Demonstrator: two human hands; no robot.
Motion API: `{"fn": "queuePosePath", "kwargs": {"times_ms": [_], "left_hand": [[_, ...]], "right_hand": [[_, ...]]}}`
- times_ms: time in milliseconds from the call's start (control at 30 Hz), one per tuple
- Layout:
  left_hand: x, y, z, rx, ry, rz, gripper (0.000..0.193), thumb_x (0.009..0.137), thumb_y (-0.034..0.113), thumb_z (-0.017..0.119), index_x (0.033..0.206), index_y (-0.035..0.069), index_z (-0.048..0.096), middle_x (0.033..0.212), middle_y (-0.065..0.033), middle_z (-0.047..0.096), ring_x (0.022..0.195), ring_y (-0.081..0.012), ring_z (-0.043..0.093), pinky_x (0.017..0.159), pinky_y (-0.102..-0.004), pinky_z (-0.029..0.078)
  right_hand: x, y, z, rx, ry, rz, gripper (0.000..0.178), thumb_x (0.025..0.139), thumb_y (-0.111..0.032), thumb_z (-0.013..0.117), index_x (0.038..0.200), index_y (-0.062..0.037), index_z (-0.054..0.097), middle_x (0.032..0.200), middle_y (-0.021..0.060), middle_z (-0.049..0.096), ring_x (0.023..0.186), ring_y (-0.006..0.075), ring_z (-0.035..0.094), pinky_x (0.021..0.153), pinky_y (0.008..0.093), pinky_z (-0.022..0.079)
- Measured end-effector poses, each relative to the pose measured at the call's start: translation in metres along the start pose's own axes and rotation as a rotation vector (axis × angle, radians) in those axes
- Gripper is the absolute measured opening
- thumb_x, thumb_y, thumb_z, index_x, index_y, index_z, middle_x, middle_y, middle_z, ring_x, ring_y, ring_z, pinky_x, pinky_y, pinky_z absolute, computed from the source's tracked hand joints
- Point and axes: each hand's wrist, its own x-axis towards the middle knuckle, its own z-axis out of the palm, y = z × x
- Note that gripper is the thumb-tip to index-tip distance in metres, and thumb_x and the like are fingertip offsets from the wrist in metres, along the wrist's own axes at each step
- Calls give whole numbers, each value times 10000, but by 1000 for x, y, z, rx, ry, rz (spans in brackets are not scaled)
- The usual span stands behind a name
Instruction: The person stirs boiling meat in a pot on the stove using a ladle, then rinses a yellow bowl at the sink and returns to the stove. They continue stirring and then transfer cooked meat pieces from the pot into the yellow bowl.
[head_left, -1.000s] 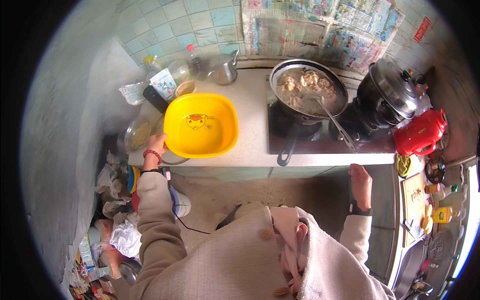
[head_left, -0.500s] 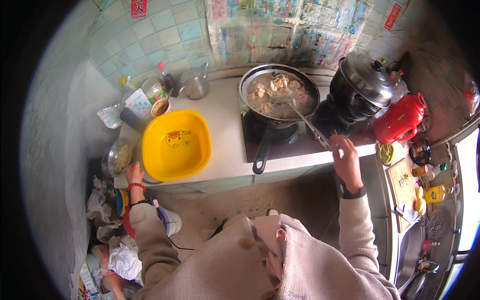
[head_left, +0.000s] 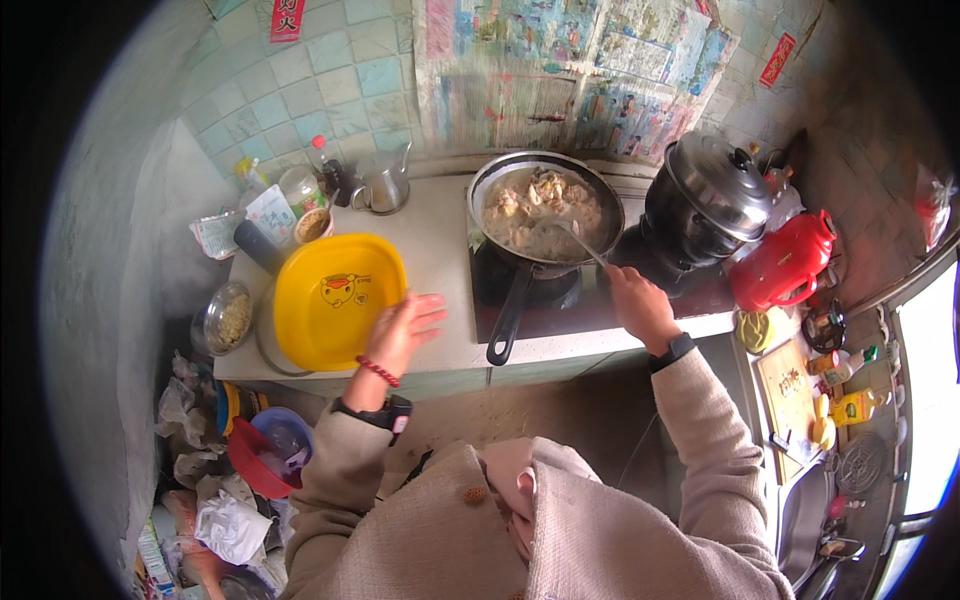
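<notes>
A dark frying pan (head_left: 610, 200) sits on the black cooktop, with meat pieces (head_left: 545, 190) in cloudy broth. My right hand (head_left: 643, 308) grips the handle of a long metal cooking utensil (head_left: 590, 249), whose head is sunk in the broth and hard to make out. The pan's black handle (head_left: 511, 320) points toward me. My left hand (head_left: 402, 328) is empty, its fingers stretched out to the right. It hovers by the right front edge of an empty yellow basin (head_left: 300, 335) printed with a cartoon face. A metal bowl (head_left: 207, 325) of pale chopped food stands left of the basin.
Right of the pan stands a lidded steel pot (head_left: 715, 190), then a red kettle (head_left: 785, 265). Behind the basin are a metal pitcher (head_left: 383, 185), a dark bottle (head_left: 335, 172) and a small seasoning bowl (head_left: 313, 226). A cutting board (head_left: 785, 385) lies at the right.
My left hand has moved from beside the metal bowl to the basin's right side and opened. My right hand has moved left and closed on the utensil's handle.
</notes>
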Motion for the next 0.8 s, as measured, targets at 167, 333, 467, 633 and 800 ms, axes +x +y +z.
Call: {"fn": "queuePosePath", "kwargs": {"times_ms": [167,333,467,633,800], "left_hand": [[26,-28,47,-66,-131,-220,594,949,476,458,1305,1,432,1272,-111,520,1148,-221,520,902,-392,468],[43,-45,75,-249,-287,-404,487,921,464,517,1212,78,459,1182,-162,574,1079,-299,583,816,-483,524],[41,-52,86,-345,-359,-439,453,907,425,568,1186,82,469,1101,-193,609,944,-284,635,746,-428,546],[41,-52,87,-241,-322,-442,332,912,383,584,1075,99,527,798,-76,605,569,-130,531,482,-259,437],[41,-52,89,-254,-301,-466,284,918,364,581,1039,113,524,690,-10,500,541,-95,451,467,-238,386]], "right_hand": [[-13,19,-58,180,83,-70,306,843,-75,524,1149,-88,542,962,156,612,850,364,608,708,434,499],[-31,26,-95,264,4,-237,304,836,-53,532,1138,-47,562,937,179,631,873,371,600,732,431,489],[-31,25,-90,267,-40,-245,328,830,-38,534,1155,-15,577,915,192,642,857,371,605,746,419,487],[-23,22,-67,7,-44,-144,302,861,-102,505,1161,-126,537,890,137,612,785,357,619,647,445,511],[-9,9,-31,-343,-26,-138,383,855,-170,536,1233,-134,490,847,83,567,760,239,649,529,351,537]]}}
